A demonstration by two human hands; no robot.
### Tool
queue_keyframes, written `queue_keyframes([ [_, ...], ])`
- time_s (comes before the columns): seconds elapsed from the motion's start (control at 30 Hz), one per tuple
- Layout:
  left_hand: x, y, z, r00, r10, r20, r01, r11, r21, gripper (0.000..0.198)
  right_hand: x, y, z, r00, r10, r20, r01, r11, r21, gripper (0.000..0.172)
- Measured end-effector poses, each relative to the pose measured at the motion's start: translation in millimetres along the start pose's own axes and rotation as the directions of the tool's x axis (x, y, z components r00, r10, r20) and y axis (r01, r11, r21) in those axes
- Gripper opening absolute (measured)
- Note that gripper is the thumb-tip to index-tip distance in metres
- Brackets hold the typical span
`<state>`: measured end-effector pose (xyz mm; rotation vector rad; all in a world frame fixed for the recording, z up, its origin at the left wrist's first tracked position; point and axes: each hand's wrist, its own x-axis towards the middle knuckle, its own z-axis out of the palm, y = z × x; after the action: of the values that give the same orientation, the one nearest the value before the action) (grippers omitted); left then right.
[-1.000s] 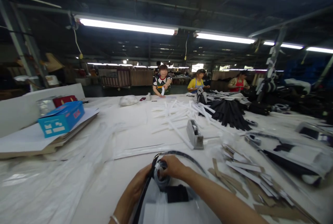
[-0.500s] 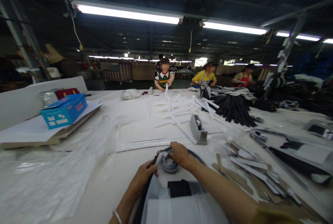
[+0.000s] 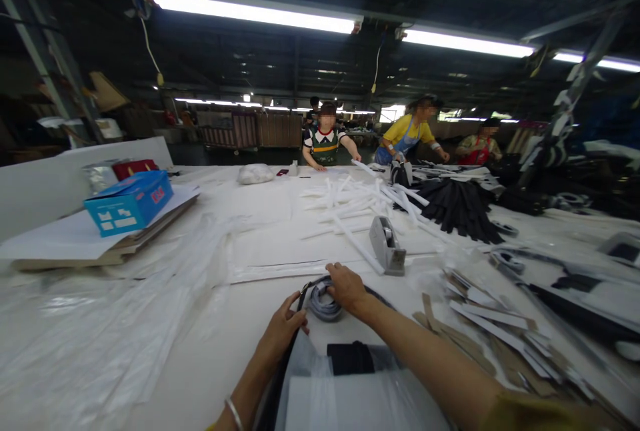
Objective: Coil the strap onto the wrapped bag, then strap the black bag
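Note:
In front of me lies a dark bag [image 3: 295, 367] with a clear plastic cover and a pale panel [image 3: 320, 404]. A black rolled piece [image 3: 350, 357] sits near its upper part. The bag's dark handle [image 3: 383, 299] arches away from me around a wrapped grey coil of strap [image 3: 325, 312]. My left hand [image 3: 284, 325] is closed on the left side of the handle, close to a small metal fitting. Bent over the coil's upper right is my right hand [image 3: 347, 287], its fingertips closed at the coil and handle; what exactly they pinch is partly hidden.
A grey tape dispenser [image 3: 389, 247] stands beyond my hands, with white strips [image 3: 345, 201] behind it. Cardboard scraps [image 3: 500, 324] and another bag [image 3: 575, 304] lie right. At left are a blue box [image 3: 130, 203] on stacked boards and plastic sheets [image 3: 120, 311]. Co-workers stand across the table.
My hands have moved slightly on the handle and coil, with the left covering more of the metal fitting. Across the table, one co-worker reaches toward the white strips; another leans right.

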<state>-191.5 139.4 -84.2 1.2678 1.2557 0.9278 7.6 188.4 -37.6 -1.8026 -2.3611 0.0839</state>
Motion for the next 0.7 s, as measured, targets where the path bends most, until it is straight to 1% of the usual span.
queue_keyframes([
  [0.1, 0.8, -2.2, 0.2, 1.000, -0.003, -0.011, 0.003, 1.000, -0.007, 0.089, 1.5, -2.0, -0.6, 0.997, -0.076, 0.011, 0.076, 0.997, -0.020, 0.037],
  [0.23, 1.2, -4.5, 0.5, 1.000, -0.010, 0.003, 0.010, 1.000, -0.025, 0.084, 2.1, -4.8, 3.5, 0.986, -0.160, 0.045, 0.161, 0.987, -0.026, 0.033],
  [0.3, 1.4, -4.8, 0.8, 1.000, -0.006, 0.010, 0.006, 1.000, -0.018, 0.081, 1.1, -7.8, 5.7, 0.977, -0.206, 0.046, 0.207, 0.978, -0.018, 0.034],
  [0.4, 1.7, -3.6, 1.2, 0.999, 0.021, 0.027, -0.021, 1.000, 0.006, 0.078, 0.3, -13.2, 7.8, 0.965, -0.261, 0.035, 0.262, 0.965, -0.014, 0.041],
  [0.5, 1.3, 0.1, 1.4, 0.998, 0.057, 0.033, -0.059, 0.995, 0.082, 0.068, 1.9, -16.0, 8.4, 0.960, -0.278, 0.036, 0.279, 0.960, -0.034, 0.046],
  [0.57, 0.3, 3.9, 1.9, 0.997, 0.072, 0.020, -0.074, 0.981, 0.181, 0.061, 3.7, -15.8, 8.3, 0.956, -0.289, 0.050, 0.291, 0.955, -0.050, 0.048],
  [0.63, -0.8, 7.5, 2.9, 0.996, 0.087, -0.007, -0.082, 0.960, 0.266, 0.055, 5.2, -14.7, 7.9, 0.953, -0.298, 0.062, 0.301, 0.951, -0.064, 0.047],
  [0.7, -1.4, 9.8, 4.0, 0.994, 0.105, -0.032, -0.091, 0.949, 0.302, 0.051, 5.9, -13.8, 7.5, 0.952, -0.300, 0.066, 0.305, 0.950, -0.071, 0.042],
])
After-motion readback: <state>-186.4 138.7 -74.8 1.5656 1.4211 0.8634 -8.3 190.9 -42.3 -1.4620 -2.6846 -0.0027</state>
